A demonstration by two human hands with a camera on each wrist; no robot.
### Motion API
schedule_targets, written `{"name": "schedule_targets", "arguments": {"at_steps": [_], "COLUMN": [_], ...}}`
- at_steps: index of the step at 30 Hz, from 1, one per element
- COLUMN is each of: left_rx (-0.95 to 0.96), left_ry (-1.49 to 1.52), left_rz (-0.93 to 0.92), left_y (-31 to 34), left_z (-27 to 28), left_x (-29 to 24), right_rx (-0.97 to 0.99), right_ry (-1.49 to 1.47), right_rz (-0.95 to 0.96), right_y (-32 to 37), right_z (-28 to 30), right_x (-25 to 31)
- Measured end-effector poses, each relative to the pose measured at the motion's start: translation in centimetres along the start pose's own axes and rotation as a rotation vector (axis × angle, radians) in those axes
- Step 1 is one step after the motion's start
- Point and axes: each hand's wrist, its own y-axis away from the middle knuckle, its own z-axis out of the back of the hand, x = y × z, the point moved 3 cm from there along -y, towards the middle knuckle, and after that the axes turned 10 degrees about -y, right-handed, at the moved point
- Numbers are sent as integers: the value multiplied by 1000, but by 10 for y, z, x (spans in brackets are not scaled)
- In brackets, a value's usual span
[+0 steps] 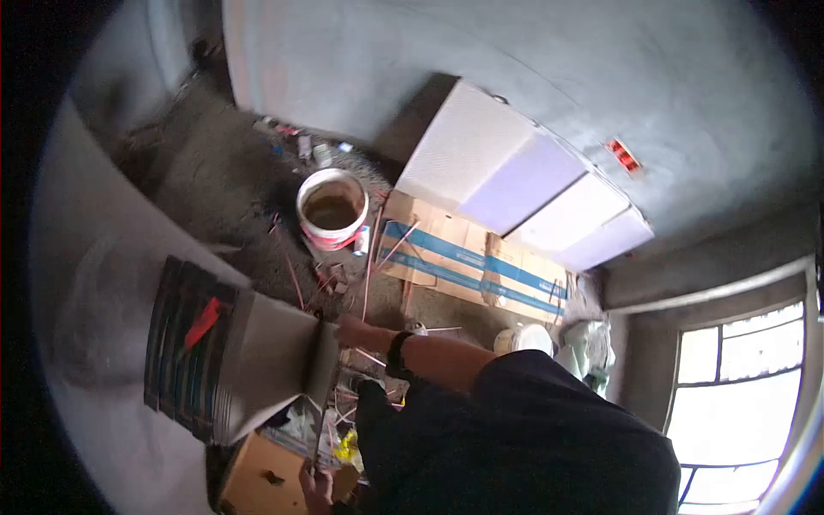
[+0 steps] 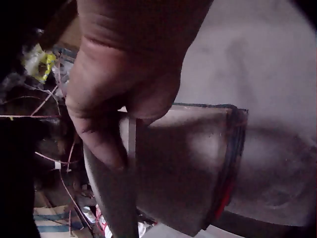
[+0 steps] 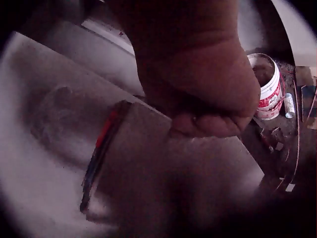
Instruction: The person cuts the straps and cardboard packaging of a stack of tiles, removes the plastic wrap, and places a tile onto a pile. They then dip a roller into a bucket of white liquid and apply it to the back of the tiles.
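The right hand [image 1: 354,332] grips the grey slab [image 1: 323,365] at its upper end, the left hand [image 1: 318,487] its lower; it runs lengthwise down-frame between those 2, the stack [image 1: 184,356] to the left.

Floor before me [image 1: 193,154], dark and rough. Near its far edge I see a white bucket [image 1: 345,225], a small can [image 1: 362,240] just beside it, and scattered litter [image 1: 322,155]; blue-striped cardboard [image 1: 451,268] lies along that edge. Thin pinkish strips [image 1: 367,283] lie nearer me.
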Motion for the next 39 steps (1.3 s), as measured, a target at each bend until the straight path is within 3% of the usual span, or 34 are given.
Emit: {"name": "schedule_targets", "arguments": {"at_steps": [1,3,7,10,11,13,14,16,17,19,21,23,24,25,26,27,28,29,30,31,32,33,34,36,39], "left_rx": [36,102,256,369,409,485,519,589,624,674,705,711,416,363,382,620,612,754,620,881,986,981,801,998,934], "left_ry": [46,136,308,416,449,510,537,587,613,651,705,765,521,552,505,565,389,218,264,63,306,453,422,498,479], "left_rz": [1,13,84,122,134,168,189,230,251,303,368,439,622,707,786,752,729,292,585,213,438,718,717,664,727], "left_y": [-7,-25,-45,-70,-78,-85,-87,-83,-81,-69,-49,-24,-36,-45,-53,-60,-52,-95,-79,-95,-115,-112,-106,-129,-157], "left_z": [-3,-10,-29,-53,-61,-85,-100,-132,-153,-181,-204,-212,-231,-250,-278,-302,-334,-353,-386,-403,-426,-453,-477,-521,-581], "left_x": [-1,-12,-53,-112,-132,-177,-201,-250,-274,-320,-355,-383,-381,-389,-415,-438,-495,-431,-497,-502,-492,-527,-556,-565,-590], "right_rx": [-19,105,42,-56,-77,-179,-195,-292,-321,-265,-264,-462,-410,-355,-484,-614,-624,-651,-736,-785,-833,-867,-898,-936,-994], "right_ry": [-22,1227,1144,176,154,243,220,1344,1327,-294,-393,-543,-689,-835,-770,-699,-840,-940,-909,-976,-1041,-1040,-1037,-1081,-1105], "right_rz": [10,586,532,312,324,545,554,914,914,535,487,292,291,279,263,246,286,198,209,182,151,226,300,221,228], "right_y": [9,18,105,183,195,224,233,255,271,301,358,413,419,424,451,478,492,510,518,528,537,540,541,542,529], "right_z": [0,-11,22,79,96,130,151,182,208,259,318,360,380,397,416,434,447,459,472,485,498,511,525,559,611], "right_x": [7,17,41,51,41,23,8,-20,-35,-74,-85,-92,-120,-147,-145,-141,-152,-153,-164,-165,-165,-174,-183,-182,-180]}}
